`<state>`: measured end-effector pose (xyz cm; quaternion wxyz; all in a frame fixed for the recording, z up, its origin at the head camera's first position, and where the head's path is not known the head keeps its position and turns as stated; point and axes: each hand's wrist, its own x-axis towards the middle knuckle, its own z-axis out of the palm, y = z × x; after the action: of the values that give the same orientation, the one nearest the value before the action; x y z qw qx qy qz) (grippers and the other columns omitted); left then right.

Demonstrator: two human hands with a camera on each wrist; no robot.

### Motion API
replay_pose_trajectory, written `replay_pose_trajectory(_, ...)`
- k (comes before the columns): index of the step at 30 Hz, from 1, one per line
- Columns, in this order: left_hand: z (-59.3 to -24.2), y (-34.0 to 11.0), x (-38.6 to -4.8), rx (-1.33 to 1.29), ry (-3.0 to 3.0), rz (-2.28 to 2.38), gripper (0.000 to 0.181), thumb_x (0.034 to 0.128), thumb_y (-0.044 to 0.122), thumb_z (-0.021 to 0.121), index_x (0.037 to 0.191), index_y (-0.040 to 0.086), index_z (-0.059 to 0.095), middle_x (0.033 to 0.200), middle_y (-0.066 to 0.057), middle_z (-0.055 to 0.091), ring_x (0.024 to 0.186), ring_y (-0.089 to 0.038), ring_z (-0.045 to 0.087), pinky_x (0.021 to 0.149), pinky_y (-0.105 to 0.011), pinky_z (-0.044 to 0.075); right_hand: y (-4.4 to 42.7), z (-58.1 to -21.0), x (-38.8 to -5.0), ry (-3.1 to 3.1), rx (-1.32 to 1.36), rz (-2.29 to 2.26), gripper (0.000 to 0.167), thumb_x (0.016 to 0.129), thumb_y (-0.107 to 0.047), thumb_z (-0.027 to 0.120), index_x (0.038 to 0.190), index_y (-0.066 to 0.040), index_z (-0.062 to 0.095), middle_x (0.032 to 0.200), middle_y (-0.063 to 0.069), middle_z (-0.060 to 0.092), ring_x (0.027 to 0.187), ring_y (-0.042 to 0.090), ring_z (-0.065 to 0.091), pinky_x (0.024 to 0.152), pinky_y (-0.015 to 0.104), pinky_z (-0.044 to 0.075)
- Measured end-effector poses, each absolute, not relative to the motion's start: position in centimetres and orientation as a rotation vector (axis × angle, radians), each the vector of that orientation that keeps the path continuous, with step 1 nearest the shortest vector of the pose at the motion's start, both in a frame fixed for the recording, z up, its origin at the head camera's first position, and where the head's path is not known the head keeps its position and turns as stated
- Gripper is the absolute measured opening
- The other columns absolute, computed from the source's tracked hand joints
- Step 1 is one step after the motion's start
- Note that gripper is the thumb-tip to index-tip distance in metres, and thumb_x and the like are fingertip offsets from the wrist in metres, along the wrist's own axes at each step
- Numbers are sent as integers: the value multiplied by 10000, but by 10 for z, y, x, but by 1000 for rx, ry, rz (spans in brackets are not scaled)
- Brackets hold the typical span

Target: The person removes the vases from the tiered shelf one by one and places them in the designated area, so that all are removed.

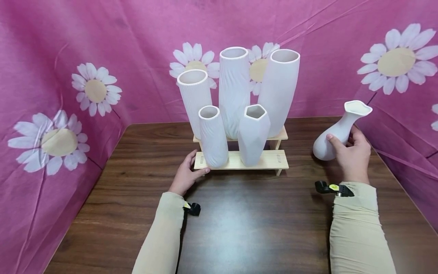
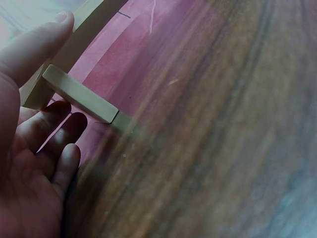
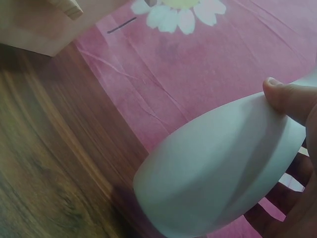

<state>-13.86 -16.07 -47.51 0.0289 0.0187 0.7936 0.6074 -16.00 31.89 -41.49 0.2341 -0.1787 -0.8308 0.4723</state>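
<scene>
Five white vases (image 1: pixel 234 95) crowd the stepped wooden rack (image 1: pixel 233 160) — left hand (image 1: pixel 186 176) gripping its lower left end. Over there, the right hand (image 1: pixel 354 158) clasps a flare-necked vase (image 1: pixel 324 144) — tilted.

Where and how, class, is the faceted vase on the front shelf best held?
Probably around its tapering lower body, from the front right: the faceted vase stands upright and widens above, while the short ridged vase to its left and tall smooth vase behind leave less room.

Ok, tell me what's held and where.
Right grip: the flared vase, where its body narrows toward the neck. Left grip: the wooden stand, at its lower step's left end.
</scene>
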Motion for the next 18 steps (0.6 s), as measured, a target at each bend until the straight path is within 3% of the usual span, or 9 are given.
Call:
replay_pose_trajectory(12, -474, -160, -140, 56, 2416, 1890, 933, 815, 99, 846, 1563, 42, 290, 1441, -153, 552, 1289, -223, 493, 1125, -394, 320, 328, -413, -159, -2223, -571, 1359, 556, 891, -278, 771, 1416, -277, 587, 1275, -11, 607, 1048, 61, 559, 917, 203, 462)
replay_pose_trajectory(18, -441, -153, -126, 45, 2429, 1821, 906, 834, 48, 813, 1551, -37, 265, 1449, -210, 530, 1305, -255, 482, 1128, -403, 322, 329, -413, -158, -2199, -589, 1378, 540, 887, -287, 774, 1397, -311, 598, 1258, -45, 605, 1062, 74, 561, 917, 210, 464)
